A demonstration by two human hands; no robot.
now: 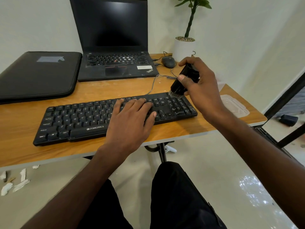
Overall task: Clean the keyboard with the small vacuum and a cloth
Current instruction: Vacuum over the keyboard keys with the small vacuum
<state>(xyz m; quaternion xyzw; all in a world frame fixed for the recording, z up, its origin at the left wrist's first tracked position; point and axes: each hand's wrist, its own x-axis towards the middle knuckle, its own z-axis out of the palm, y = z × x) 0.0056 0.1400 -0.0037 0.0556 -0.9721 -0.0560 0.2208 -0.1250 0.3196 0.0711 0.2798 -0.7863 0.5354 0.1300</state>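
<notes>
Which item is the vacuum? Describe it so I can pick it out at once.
Start at the black keyboard on the wooden table and go to its far right corner. The small vacuum is the black cylinder gripped by the right hand, tilted, its brush tip at the keys. Unlike the mouse behind, it has bristles.

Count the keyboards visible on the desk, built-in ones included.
2. The separate black keyboard lies near the desk's front edge under the left hand; the laptop's built-in keyboard sits behind it. None appears hidden.
</notes>
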